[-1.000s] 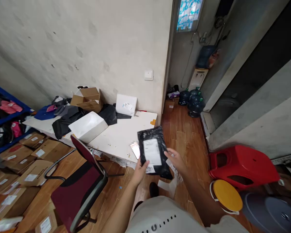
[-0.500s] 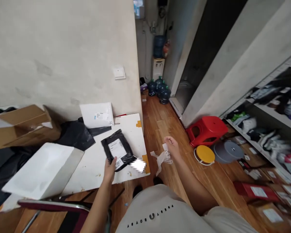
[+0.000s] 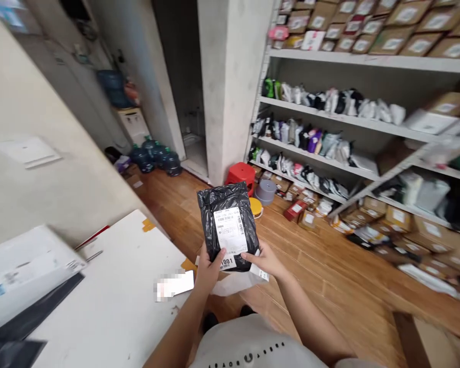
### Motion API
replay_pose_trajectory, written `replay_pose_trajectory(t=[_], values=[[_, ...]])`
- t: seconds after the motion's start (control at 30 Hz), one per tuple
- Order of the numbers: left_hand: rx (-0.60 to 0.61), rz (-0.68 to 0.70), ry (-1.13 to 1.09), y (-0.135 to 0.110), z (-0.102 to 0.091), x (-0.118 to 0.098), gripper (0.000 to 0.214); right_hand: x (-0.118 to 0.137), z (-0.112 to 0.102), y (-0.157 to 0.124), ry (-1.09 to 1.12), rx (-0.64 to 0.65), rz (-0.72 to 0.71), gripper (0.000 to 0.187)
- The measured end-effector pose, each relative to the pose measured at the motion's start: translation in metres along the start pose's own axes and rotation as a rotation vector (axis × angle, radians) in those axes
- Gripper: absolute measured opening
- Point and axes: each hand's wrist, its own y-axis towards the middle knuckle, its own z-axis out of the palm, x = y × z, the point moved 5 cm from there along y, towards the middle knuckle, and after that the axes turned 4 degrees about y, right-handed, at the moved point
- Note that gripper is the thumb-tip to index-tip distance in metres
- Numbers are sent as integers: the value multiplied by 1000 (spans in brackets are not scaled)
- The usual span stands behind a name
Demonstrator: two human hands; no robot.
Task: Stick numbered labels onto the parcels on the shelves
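I hold a black plastic parcel (image 3: 227, 226) with a white shipping label (image 3: 230, 234) upright in front of me, over the wooden floor. My left hand (image 3: 207, 267) grips its lower left corner, thumb on the label. My right hand (image 3: 263, 259) grips the lower right edge and also pinches a crumpled strip of white backing paper (image 3: 230, 282) that hangs under the parcel.
A white table (image 3: 111, 301) with a white parcel (image 3: 26, 266) lies at the lower left. Shelves (image 3: 348, 168) full of packed goods and boxes fill the right. A red stool (image 3: 240, 174), a yellow lid and a grey stool stand on the floor ahead. Water bottles (image 3: 155, 157) sit near a doorway.
The view has swung right from the table to the shelves. The parcel was lifted off the table, and my right hand came back onto it.
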Motion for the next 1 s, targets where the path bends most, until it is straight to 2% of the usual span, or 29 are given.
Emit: replay_pose_trajectory(t=[0.1, 0.2, 0.3, 0.4, 0.53, 0.67, 0.73, 0.83, 1.0], values=[[100, 47, 22, -17, 59, -3, 50, 7, -54, -35, 4, -63, -21, 43], [126, 52, 28, -37, 102, -1, 51, 10, -94, -64, 9, -103, -44, 45], [129, 68, 46, -58, 129, 0, 52, 8, -119, -85, 25, -93, -52, 43], [116, 79, 40, -79, 143, 1, 51, 6, -131, -99, 34, -59, -49, 41], [53, 104, 59, -99, 143, 2, 51, 7, -133, -108, 25, -12, -69, 44], [23, 108, 38, -106, 130, 0, 51, 6, -120, -109, 55, 30, -61, 44], [47, 22, -62, -103, 120, -1, 49, 5, -110, -105, 90, 17, -49, 41], [144, -146, -261, -92, 105, -6, 50, 3, -94, -96, 157, -30, -23, 38], [244, -212, -324, -65, 82, -23, 52, 2, -68, -81, 237, -104, 1, 37]])
